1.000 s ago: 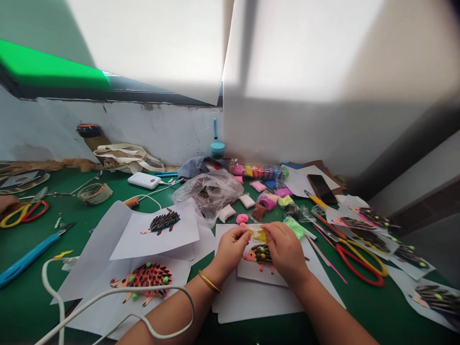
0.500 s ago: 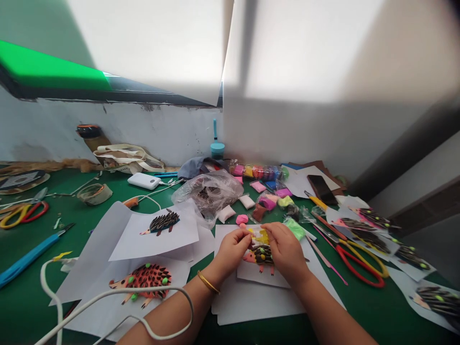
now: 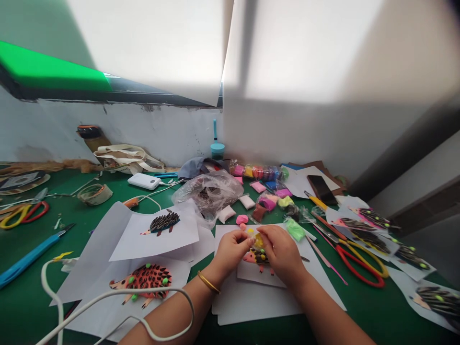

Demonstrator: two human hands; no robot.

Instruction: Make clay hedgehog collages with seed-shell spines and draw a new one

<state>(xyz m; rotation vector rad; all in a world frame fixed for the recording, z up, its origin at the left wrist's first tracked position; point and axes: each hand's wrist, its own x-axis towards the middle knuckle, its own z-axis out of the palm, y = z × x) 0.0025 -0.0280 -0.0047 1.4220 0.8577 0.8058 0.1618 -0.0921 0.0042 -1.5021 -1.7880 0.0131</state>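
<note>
My left hand [image 3: 233, 249] and my right hand [image 3: 282, 251] pinch a small clear packet of yellow clay [image 3: 258, 241] between them, fingertips close together. Under them, on a stack of white paper [image 3: 247, 306], lies a hedgehog picture [image 3: 250, 257] with a pink face and feet, dark seed-like spines and green dots; the hands cover part of it. A pink clay lump [image 3: 242, 219] and a smaller peach ball [image 3: 243, 226] sit just beyond my left fingers. A bit of yellow clay [image 3: 250, 231] shows near my fingertips.
On the left are more hedgehog pictures [image 3: 149, 282], a white cable [image 3: 118, 290] crossing my left forearm, and a blue-handled cutter [image 3: 32, 256]. Clay packets [image 3: 247, 201] and a plastic bag of seeds [image 3: 208, 194] stand behind. Red-and-yellow scissors [image 3: 362, 261] and a phone [image 3: 321, 189] lie right.
My fingertips have drawn closer together and the yellow clay packet is more bunched up and lower. Everything else on the table stays in place.
</note>
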